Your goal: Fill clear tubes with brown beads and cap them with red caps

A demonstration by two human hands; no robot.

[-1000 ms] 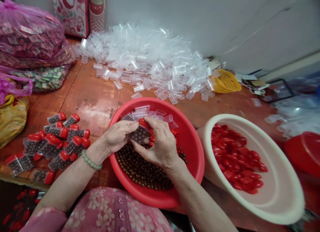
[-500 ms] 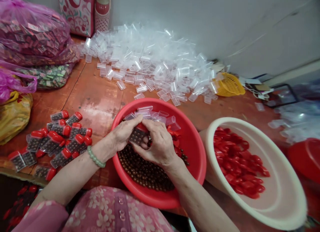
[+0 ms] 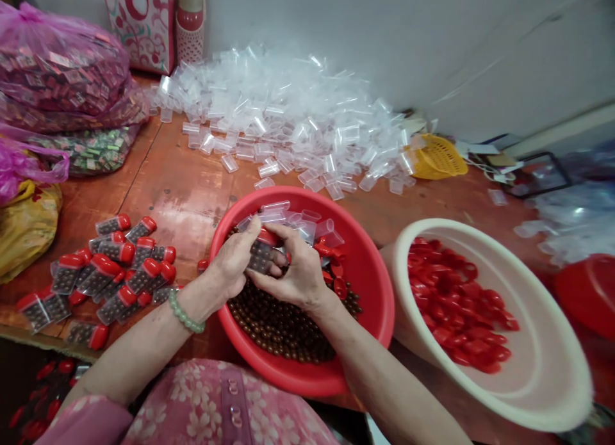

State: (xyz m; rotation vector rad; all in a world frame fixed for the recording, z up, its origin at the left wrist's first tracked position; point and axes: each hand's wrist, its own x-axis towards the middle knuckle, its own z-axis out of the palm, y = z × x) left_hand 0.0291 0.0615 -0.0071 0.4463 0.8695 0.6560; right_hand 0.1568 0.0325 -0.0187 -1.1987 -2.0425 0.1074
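My left hand and right hand grip a filled box, seemingly seating its cap; next wants firm, even pressure.

Held box partly hidden; yellow bag cut off

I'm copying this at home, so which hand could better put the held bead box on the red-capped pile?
Probably the left hand: it is at the held box and nearer the red-capped pile than the right hand.
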